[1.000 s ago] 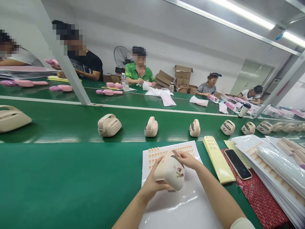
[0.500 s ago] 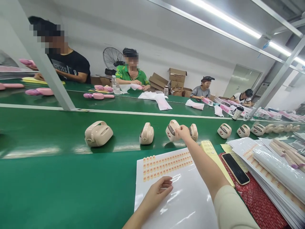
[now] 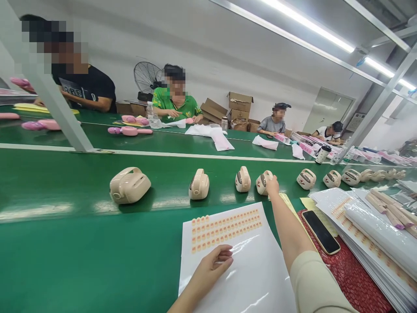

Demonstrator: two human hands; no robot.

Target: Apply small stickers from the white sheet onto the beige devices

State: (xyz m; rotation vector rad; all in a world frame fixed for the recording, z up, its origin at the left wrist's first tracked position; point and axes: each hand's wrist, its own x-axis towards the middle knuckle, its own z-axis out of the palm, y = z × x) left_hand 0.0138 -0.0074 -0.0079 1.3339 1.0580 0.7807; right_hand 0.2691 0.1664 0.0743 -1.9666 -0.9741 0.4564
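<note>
My right hand (image 3: 273, 186) reaches forward with its fingers closed on the right side of a small beige handled appliance (image 3: 262, 182), which has a dark panel and red marks on its face. Just left of it stands another beige appliance (image 3: 243, 179), untouched. Over a glossy white sheet (image 3: 247, 269), my left hand (image 3: 215, 266) hovers or rests with fingers loosely curled and slightly apart, nothing visible in them. Rows of small orange and cream stickers (image 3: 224, 228) cover the sheet's upper part. Fingertips of the right hand are partly hidden behind the appliance.
More beige appliances (image 3: 130, 186) stand along the green bench. At right lie a phone (image 3: 321, 231), yellow sticker sheets (image 3: 321, 214), red bubble wrap (image 3: 352, 274) and stacked papers (image 3: 365, 234). A metal post (image 3: 61, 91) rises at left. Several co-workers sit across the bench.
My right hand has let go of one beige appliance and shifted right to the neighbouring one, whose face now turns more towards me. My left hand stays over the sheet.
</note>
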